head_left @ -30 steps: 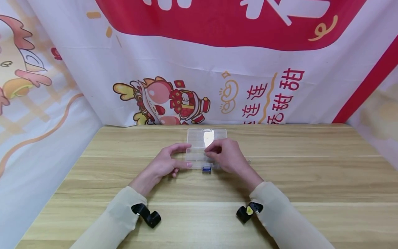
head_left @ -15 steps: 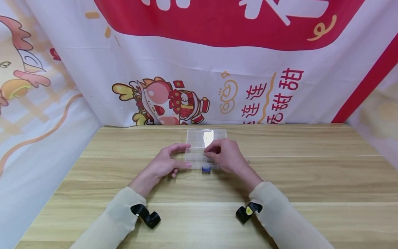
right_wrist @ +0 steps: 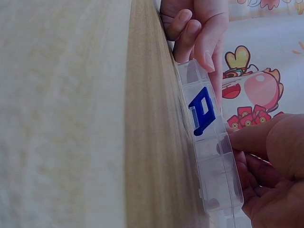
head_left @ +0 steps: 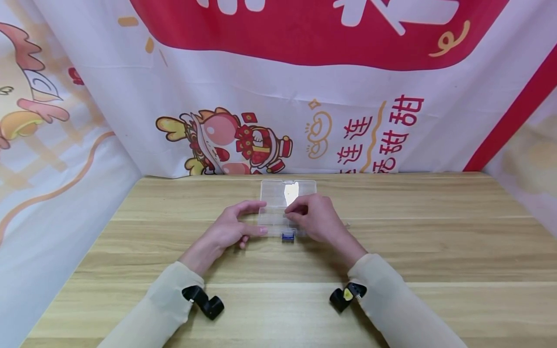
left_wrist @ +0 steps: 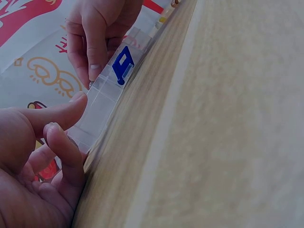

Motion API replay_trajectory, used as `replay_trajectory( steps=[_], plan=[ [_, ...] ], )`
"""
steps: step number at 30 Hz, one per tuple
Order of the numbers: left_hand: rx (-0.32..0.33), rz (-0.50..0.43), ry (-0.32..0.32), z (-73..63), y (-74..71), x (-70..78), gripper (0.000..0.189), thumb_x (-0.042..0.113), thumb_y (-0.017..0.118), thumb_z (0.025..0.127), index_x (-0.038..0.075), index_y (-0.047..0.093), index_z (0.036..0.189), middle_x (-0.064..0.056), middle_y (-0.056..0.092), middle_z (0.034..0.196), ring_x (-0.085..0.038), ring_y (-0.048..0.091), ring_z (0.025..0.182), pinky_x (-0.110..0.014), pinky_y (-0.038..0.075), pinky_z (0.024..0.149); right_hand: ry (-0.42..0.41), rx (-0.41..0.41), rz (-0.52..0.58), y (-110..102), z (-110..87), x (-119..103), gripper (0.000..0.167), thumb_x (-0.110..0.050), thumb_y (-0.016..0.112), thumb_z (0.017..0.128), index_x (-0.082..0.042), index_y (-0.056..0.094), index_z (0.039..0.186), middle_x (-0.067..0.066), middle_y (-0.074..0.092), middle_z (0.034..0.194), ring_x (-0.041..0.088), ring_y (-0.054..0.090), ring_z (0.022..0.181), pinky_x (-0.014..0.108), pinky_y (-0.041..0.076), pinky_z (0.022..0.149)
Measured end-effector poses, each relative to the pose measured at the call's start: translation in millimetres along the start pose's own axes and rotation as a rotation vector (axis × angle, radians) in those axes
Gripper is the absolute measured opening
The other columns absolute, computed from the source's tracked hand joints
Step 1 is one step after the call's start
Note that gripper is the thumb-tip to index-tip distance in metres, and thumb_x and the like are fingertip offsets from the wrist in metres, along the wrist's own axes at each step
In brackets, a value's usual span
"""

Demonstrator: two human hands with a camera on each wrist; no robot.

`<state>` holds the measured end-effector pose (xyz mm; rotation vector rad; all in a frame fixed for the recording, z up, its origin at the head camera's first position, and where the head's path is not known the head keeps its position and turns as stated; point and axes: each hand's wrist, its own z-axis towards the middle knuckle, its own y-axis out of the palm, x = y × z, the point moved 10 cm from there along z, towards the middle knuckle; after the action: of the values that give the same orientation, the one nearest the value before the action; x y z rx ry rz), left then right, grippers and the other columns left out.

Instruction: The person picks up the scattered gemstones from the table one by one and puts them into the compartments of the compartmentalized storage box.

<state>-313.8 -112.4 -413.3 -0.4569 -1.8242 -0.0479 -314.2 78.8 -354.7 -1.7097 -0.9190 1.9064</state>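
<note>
Box of clear plastic [head_left: 273, 220] lies on the wooden table [head_left: 278, 299], toward its far edge, its lid [head_left: 271, 193] raised at the far side; a white glare hides part of this lid. Blue latch [head_left: 287, 237] is on the near side. Left hand [head_left: 235, 224] grips the left end of the box, with thumb and first finger spread apart, clamped on it. Right hand [head_left: 317, 217] covers the right part of the box; its thumb and first finger are together, but I cannot tell whether something is between them. Past the right wrist is a small object [head_left: 347, 225], too small to recognise. Behind, the printed cloth [head_left: 278, 82] is cut off at the top.
</note>
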Motion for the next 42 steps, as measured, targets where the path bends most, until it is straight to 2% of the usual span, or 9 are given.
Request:
replay_trajectory(
  steps=[33, 42],
  plan=[
    [0.005, 0.0, -0.012, 0.7, -0.2, -1.0, 0.066, 0.012, 0.086, 0.089, 0.033, 0.061, 0.146, -0.004, 0.049, 0.155, -0.014, 0.049, 0.054, -0.021, 0.045, 0.047, 0.003, 0.001, -0.035, 0, 1.2, -1, 0.008, -0.015, 0.08, 0.096, -0.018, 0.084, 0.102, -0.002, 0.078, 0.098, 0.017, 0.064, 0.089, 0.032, 0.06, 0.084],
    [0.002, -0.006, -0.011, 1.0, 0.7, -0.8, 0.066, 0.011, 0.086, 0.089, 0.033, 0.06, 0.146, -0.004, 0.049, 0.155, -0.014, 0.049, 0.054, -0.021, 0.045, 0.047, 0.03, -0.002, 0.063, -10, 2.0, 8, 0.007, -0.02, 0.078, 0.099, -0.021, 0.083, 0.102, -0.003, 0.075, 0.1, 0.02, 0.062, 0.096, 0.034, 0.056, 0.085]
  ],
)
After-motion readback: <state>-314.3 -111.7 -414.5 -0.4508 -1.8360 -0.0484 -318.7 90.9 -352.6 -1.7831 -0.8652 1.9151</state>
